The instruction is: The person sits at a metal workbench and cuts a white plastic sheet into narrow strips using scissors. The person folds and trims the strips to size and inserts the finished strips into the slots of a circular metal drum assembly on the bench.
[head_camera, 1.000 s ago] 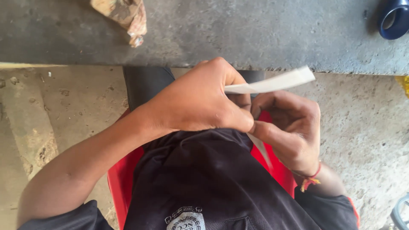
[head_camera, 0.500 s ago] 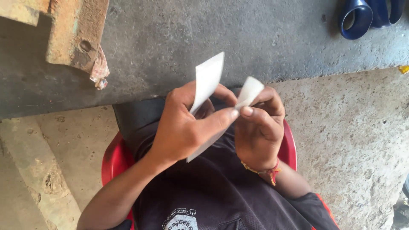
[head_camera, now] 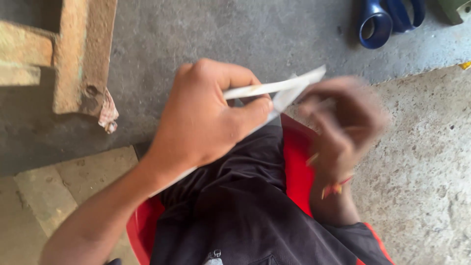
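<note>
We see the left hand (head_camera: 203,118) with its fingers closed around a folded white paper strip (head_camera: 274,88), held above the lap and the red chair (head_camera: 294,162). The right hand (head_camera: 343,122) is blurred at the strip's far end; we cannot tell its grip. Blue cups (head_camera: 373,24) lie on the concrete floor (head_camera: 417,147).

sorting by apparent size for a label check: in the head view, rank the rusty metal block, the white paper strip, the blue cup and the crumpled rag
1. rusty metal block
2. white paper strip, though nearer the camera
3. blue cup
4. crumpled rag
</note>
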Action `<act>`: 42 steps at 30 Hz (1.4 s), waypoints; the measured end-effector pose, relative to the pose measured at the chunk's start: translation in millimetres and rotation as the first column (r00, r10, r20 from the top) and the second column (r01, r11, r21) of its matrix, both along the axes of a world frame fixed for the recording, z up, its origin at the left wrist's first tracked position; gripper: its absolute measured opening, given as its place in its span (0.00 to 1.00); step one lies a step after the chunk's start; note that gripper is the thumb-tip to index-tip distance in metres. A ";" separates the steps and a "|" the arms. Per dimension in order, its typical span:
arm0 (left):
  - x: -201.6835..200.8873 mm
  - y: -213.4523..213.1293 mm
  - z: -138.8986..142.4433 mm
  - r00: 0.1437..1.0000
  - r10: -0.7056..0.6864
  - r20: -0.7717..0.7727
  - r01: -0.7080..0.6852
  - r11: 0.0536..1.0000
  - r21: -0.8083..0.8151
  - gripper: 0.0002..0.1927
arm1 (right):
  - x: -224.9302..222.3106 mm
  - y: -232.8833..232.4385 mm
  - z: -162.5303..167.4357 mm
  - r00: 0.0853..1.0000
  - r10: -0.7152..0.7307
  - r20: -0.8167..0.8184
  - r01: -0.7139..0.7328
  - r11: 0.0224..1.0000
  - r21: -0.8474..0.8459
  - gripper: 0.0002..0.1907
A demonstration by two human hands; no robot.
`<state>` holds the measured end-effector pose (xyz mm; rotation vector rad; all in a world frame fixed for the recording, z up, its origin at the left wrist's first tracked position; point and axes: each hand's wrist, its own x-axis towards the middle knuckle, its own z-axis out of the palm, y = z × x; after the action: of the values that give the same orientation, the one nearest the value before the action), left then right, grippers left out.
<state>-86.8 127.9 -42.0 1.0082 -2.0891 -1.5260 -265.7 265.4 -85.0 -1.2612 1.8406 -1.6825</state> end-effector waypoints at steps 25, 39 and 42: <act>-34.7 -92.3 -14.4 0.965 -0.160 0.210 0.126 0.978 0.165 0.08 | -137.4 -57.6 37.7 0.466 0.351 -0.812 0.352 0.769 0.534 0.21; -30.3 -104.1 -22.8 0.994 -0.105 -0.024 0.107 0.991 0.078 0.09 | -89.6 5.6 23.0 0.780 0.060 0.624 -0.448 0.749 0.488 0.49; -32.8 -107.5 -16.3 0.993 -0.087 0.083 0.070 0.979 0.190 0.09 | -78.8 31.3 15.5 0.642 0.082 0.762 -0.452 0.844 0.290 0.52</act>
<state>-119.6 20.5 -58.2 1.0903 -2.0996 -1.7738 -344.5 296.7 -69.5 -0.4951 1.3229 -1.1954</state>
